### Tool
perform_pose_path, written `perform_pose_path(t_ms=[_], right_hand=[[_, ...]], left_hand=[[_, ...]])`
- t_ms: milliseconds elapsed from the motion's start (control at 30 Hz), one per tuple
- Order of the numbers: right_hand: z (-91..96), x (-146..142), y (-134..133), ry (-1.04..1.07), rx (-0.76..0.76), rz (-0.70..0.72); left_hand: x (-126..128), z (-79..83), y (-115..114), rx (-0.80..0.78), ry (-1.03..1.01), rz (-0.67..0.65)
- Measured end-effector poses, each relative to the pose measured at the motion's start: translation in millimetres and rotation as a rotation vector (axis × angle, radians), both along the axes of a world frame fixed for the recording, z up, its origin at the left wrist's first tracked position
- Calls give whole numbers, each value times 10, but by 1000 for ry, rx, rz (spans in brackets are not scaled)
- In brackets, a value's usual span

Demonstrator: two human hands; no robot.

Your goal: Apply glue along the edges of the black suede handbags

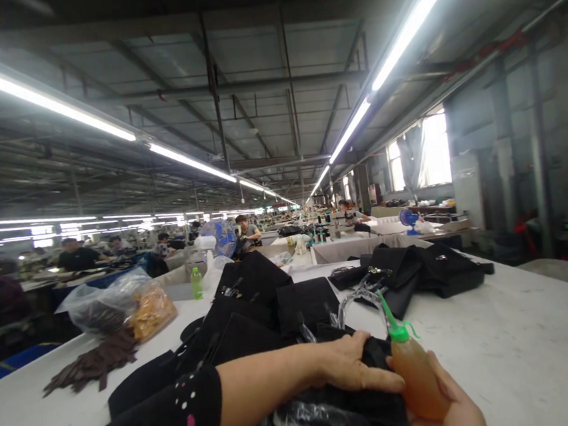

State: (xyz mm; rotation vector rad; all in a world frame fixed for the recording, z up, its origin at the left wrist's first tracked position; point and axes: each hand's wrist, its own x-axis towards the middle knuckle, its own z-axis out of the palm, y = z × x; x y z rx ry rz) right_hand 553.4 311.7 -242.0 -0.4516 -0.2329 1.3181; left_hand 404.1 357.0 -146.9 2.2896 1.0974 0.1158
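Note:
My left hand (351, 366) lies on a black bag piece (362, 403) at the near edge of the white table (528, 343), with its fingers pressed down on the black material. My right hand (454, 411) is wrapped round a small squeeze bottle of amber liquid (417, 374) with a green nozzle, held upright just right of the left hand. Clear plastic wrapping (329, 419) sits under the black piece. My left arm wears a black sleeve with pink and white dots.
More black bags (252, 303) are heaped mid-table, others at the far right (430, 269). Clear plastic sacks (122, 305) and brown strips (95, 365) lie at left. A green bottle (197, 283) and blue fan (221, 238) stand behind. Other workers sit at distant tables.

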Motion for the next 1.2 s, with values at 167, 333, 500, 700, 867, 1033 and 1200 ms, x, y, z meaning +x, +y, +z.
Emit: perform_pose_path(t_ms=[167, 333, 500, 700, 867, 1033, 1200], right_hand=[[46, 34, 9, 83, 5, 75], [123, 96, -47, -42, -26, 148], [235, 125, -140, -121, -44, 265], [415, 113, -232, -196, -83, 183], [471, 120, -216, -230, -69, 91], [475, 114, -170, -216, -93, -4], [490, 119, -207, -87, -95, 3]], left_hand=[[162, -112, -64, 125, 134, 40], [293, -323, -105, 173, 112, 31], [282, -436, -95, 190, 24, 85], [417, -376, -135, 109, 26, 180], [495, -461, -53, 121, 1, 260], [505, -543, -25, 267, -46, 265], [510, -507, -17, 356, -46, 252]])
